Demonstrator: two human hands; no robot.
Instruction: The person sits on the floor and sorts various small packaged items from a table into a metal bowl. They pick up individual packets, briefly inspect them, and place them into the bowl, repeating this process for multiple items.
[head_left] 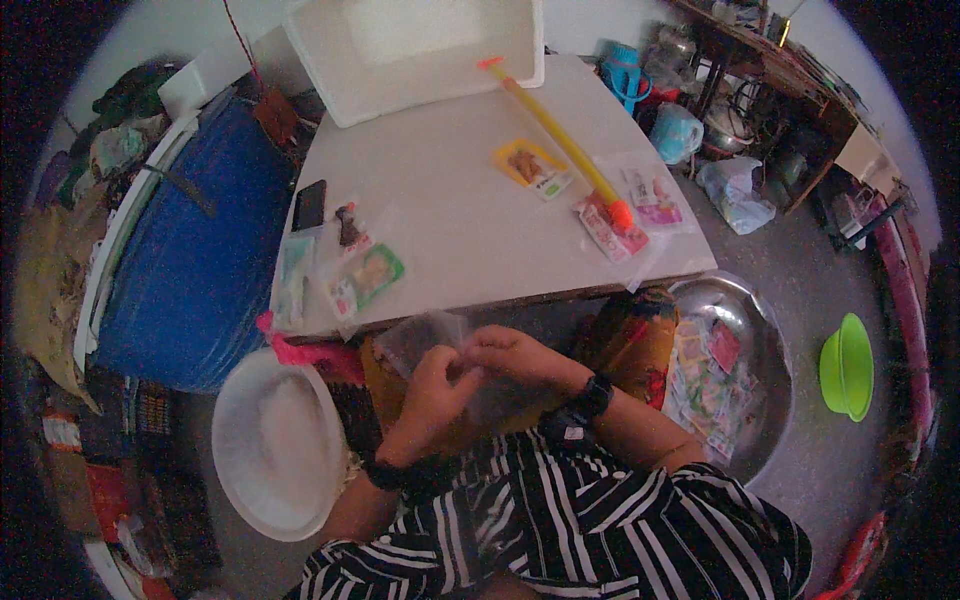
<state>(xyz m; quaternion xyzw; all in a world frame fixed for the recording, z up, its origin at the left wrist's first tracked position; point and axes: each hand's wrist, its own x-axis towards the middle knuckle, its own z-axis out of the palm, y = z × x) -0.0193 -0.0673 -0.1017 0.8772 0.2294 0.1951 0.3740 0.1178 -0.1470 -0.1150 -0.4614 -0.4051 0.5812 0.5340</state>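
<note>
Striped shirt [600,520] nearest. Both hands, left [432,385] and right [505,352], pinched a clear bag [425,338]; probably sealing, next needing steady grip.

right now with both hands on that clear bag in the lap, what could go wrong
1. The left hand and right hand pinch the clear plastic bag over the lap, off the table; anything slipping out would likely fall to the floor.
2. Small packets lie right at the table's near edge; a raised hand could knock them off.
3. The white basin sits close by the left elbow and might get bumped.
</note>
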